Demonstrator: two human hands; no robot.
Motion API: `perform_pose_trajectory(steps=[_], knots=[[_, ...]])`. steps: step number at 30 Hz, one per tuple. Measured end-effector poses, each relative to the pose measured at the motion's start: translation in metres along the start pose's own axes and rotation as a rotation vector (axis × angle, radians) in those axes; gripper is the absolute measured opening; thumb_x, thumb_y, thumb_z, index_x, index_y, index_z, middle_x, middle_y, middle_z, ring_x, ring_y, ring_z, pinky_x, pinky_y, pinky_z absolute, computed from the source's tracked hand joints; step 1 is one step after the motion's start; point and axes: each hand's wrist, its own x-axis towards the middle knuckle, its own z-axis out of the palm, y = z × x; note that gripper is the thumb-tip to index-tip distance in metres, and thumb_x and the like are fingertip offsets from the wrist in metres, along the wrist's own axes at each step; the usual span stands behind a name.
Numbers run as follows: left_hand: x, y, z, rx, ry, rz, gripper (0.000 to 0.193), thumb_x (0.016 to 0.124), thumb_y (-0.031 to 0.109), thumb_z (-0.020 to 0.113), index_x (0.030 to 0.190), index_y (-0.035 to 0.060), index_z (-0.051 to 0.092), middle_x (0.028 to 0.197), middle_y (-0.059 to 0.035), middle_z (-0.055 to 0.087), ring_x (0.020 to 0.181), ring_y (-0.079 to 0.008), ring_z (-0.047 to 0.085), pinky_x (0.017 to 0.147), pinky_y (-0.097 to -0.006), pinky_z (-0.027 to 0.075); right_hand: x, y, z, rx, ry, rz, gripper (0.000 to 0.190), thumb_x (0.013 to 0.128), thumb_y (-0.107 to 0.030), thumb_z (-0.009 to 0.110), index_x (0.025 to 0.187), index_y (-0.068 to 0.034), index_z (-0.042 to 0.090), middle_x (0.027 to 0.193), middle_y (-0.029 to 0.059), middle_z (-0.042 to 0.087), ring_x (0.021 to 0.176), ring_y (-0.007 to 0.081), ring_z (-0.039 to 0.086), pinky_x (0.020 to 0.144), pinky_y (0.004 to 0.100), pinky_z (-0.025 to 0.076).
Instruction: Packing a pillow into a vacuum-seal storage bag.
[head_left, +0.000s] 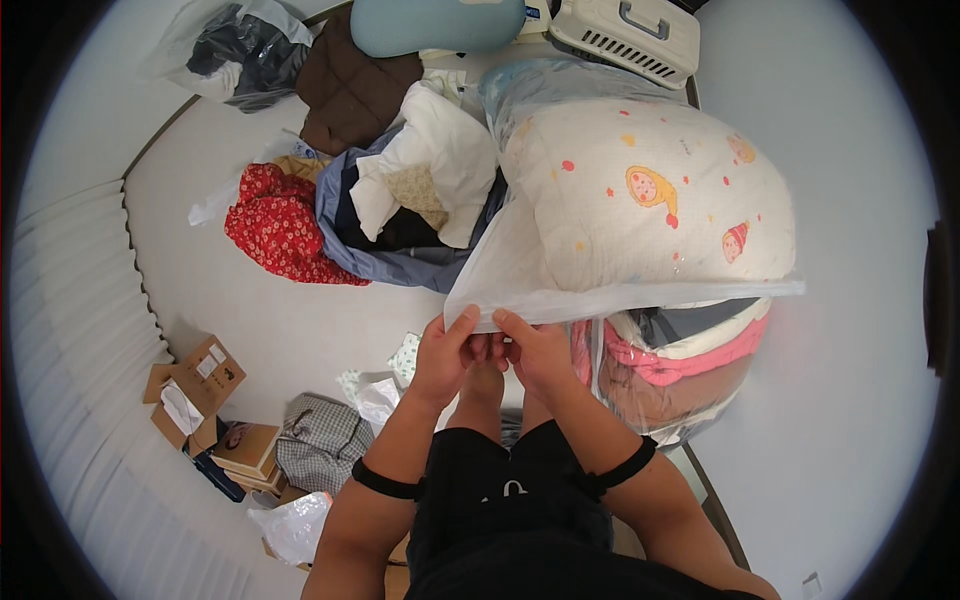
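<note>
A large clear plastic storage bag (517, 240) bulges with a white quilt (660, 202) printed with small cartoon figures. My left hand (450, 349) pinches the near left corner of its edge, thumb on top. Just to the right, my right hand (529, 349) grips the same edge, its thumb also on top. The edge runs from my hands to the right along the quilt's near side. Under and nearer than this bag is another clear bag (675, 390) with pink, brown, white and grey bedding folded inside.
Left of the quilt lie a blue fabric bag (382, 262) with white clothing (450, 150), a red floral cloth (281, 225) and a brown quilt (360, 82). A pet carrier (626, 37) stands at the back. Cardboard boxes (217, 371) and a checked bag (322, 442) are at lower left.
</note>
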Motion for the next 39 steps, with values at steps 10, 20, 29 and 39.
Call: perform_pose_trajectory(steps=[10,20,29,39], knots=[[-0.004,0.001,0.004,0.104,-0.02,0.093,0.031,0.097,0.021,0.059,0.071,0.0039,0.058,0.063,-0.0017,0.055,0.053,-0.0076,0.048,0.048,-0.0225,0.034,-0.007,-0.009,0.006,0.031,0.077,0.088,0.011,0.092,-0.014,0.063,0.093,-0.003,0.061,0.07,0.0053,0.058,0.054,0.013,0.055,0.041,0.027,0.042],[0.009,-0.027,-0.002,-0.095,0.057,0.044,0.017,0.092,0.02,0.062,0.08,0.0085,0.062,0.065,0.0009,0.058,0.053,-0.0055,0.047,0.047,-0.0206,0.032,-0.001,-0.004,-0.003,-0.073,0.092,0.046,0.008,0.091,-0.012,0.063,0.094,-0.005,0.06,0.071,0.0041,0.059,0.052,0.0126,0.053,0.045,0.0246,0.041],[0.002,-0.018,0.015,0.021,-0.071,0.154,0.02,0.095,0.022,0.061,0.087,0.003,0.064,0.07,0.0,0.06,0.064,-0.0086,0.057,0.056,-0.0256,0.045,-0.006,-0.011,-0.018,0.044,0.071,0.073,0.017,0.093,-0.022,0.059,0.093,-0.006,0.06,0.073,0.0048,0.058,0.057,0.0133,0.055,0.039,0.0256,0.039],[0.009,-0.02,0.018,-0.123,-0.092,0.024,0.029,0.096,0.024,0.055,0.075,0.0039,0.059,0.063,0.0006,0.055,0.056,-0.0072,0.052,0.049,-0.0244,0.04,-0.002,-0.01,-0.026,-0.063,0.032,-0.04,0.017,0.092,-0.024,0.058,0.096,-0.008,0.058,0.07,0.0018,0.058,0.056,0.0107,0.053,0.044,0.0211,0.036]])
